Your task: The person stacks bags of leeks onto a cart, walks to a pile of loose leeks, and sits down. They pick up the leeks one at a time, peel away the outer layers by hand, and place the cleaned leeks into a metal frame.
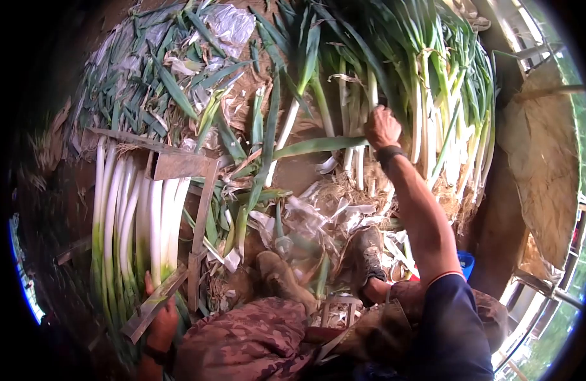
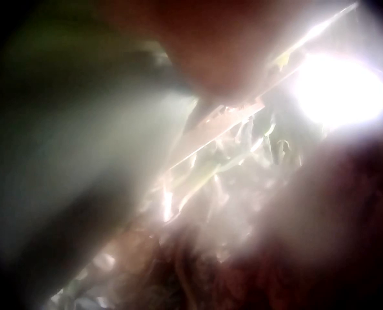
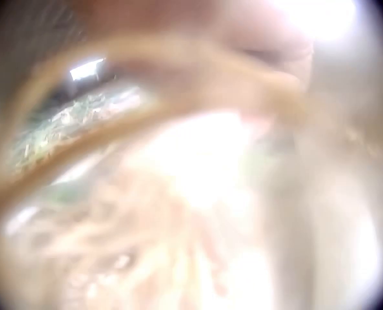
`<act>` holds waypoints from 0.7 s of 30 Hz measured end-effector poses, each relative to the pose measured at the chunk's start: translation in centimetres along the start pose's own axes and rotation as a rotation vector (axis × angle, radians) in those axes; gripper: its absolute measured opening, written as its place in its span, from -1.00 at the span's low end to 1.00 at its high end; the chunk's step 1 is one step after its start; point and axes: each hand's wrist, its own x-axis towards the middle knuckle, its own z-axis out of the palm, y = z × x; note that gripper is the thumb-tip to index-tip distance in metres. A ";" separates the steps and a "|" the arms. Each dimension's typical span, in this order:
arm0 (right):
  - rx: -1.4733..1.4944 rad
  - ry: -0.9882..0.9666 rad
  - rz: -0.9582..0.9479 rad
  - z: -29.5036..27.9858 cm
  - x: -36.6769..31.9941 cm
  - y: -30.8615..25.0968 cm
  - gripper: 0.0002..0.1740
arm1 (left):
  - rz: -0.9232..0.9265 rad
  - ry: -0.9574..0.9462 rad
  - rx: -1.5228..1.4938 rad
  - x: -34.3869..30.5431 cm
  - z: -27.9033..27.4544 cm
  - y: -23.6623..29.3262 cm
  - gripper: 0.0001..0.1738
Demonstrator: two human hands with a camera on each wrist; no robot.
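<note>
My right hand [image 1: 382,128] reaches forward to the upright leeks, its fingers curled at the pale stem of a leek [image 1: 372,89]. A long green leaf [image 1: 321,146] runs leftward from beside this hand. Blurred fingers [image 3: 282,58] show at the top of the right wrist view, with a tan curved strand across them. Low on the left, my left hand [image 1: 162,324] is at a wooden slat [image 1: 154,303], which covers part of it. One of its digits points up past the slat against the white leeks [image 1: 156,235] lying in the wooden frame. The left wrist view is mostly glare and blur.
A thick stand of leeks [image 1: 426,95] with roots fills the back right. Cut leaves [image 1: 172,82] and plastic sheeting [image 1: 229,26] lie at the back left. Peeled skins [image 1: 305,216] litter the ground by two shoes [image 1: 369,251]. A blue container [image 1: 466,263] sits at right.
</note>
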 end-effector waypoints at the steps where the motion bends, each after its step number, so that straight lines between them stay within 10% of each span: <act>1: 0.043 -0.023 -0.001 -0.1 0.6 0.8 -0.72 | -0.008 0.006 -0.007 0.0 0.0 -0.2 -0.33; 12: 1.081 -0.458 -0.017 -12.0 -0.4 2.7 -0.71 | -0.075 -0.031 -0.063 0.1 -0.4 0.8 -0.24; 18: 1.137 -0.478 -0.009 -7.1 0.1 -1.6 -0.55 | 0.035 0.027 0.103 -0.3 0.8 -1.7 -0.22; 21: 0.714 -0.272 0.087 -0.9 -0.4 -4.9 -0.55 | -0.008 -0.023 0.202 -0.1 0.3 -0.9 -0.21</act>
